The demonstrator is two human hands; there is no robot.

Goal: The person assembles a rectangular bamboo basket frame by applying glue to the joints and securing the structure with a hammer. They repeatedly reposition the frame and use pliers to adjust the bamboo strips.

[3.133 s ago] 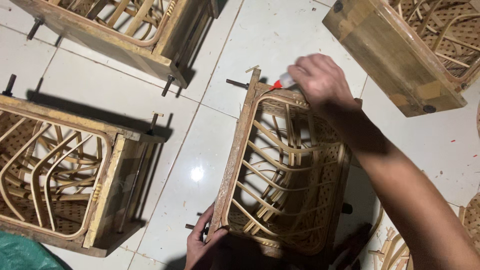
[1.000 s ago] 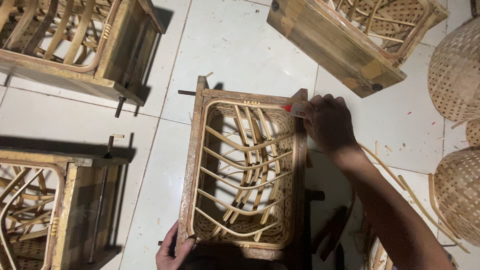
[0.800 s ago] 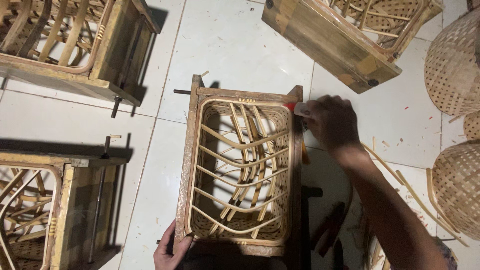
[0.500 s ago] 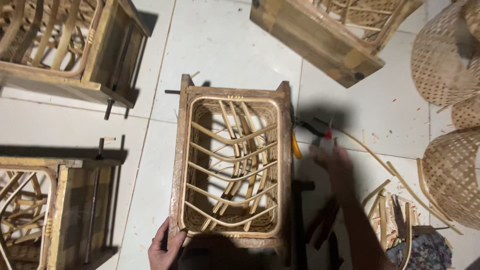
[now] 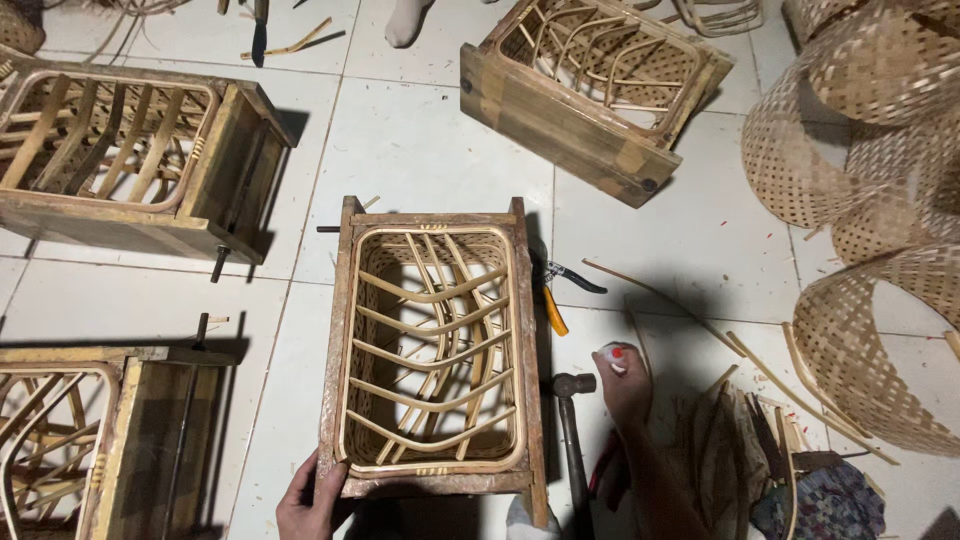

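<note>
Right now my left hand point(image 5: 312, 497) grips the near-left corner of the frame point(image 5: 432, 350), fingers curled over its wooden edge. My right hand point(image 5: 622, 385) is closed around a small white bottle point(image 5: 610, 356) with a red tip, held low over the floor point(image 5: 420, 150) just right of the frame, close to the hammer point(image 5: 570, 420).

What could go wrong, as I judge it: the bottle is pinched near its top and points away from me, so a squeeze could drip onto the tiles or onto the hammer head just beside it. The frame is steadied at one corner only; a push on the far side might swing it toward the pliers point(image 5: 560, 290) lying against its right side. Loose cane strips point(image 5: 690, 320) lie near my right wrist, and could snag.

The frame sits in the middle of the tiled floor, open side up. It is a rectangular wooden box with worn, pale-streaked boards, and inside runs a rounded cane rim with curved cane ribs crossing it in wavy lines. A dark bolt sticks out at its far-left corner. Similar frames lie to the left and beyond; woven baskets point(image 5: 860, 180) pile at right.
</note>
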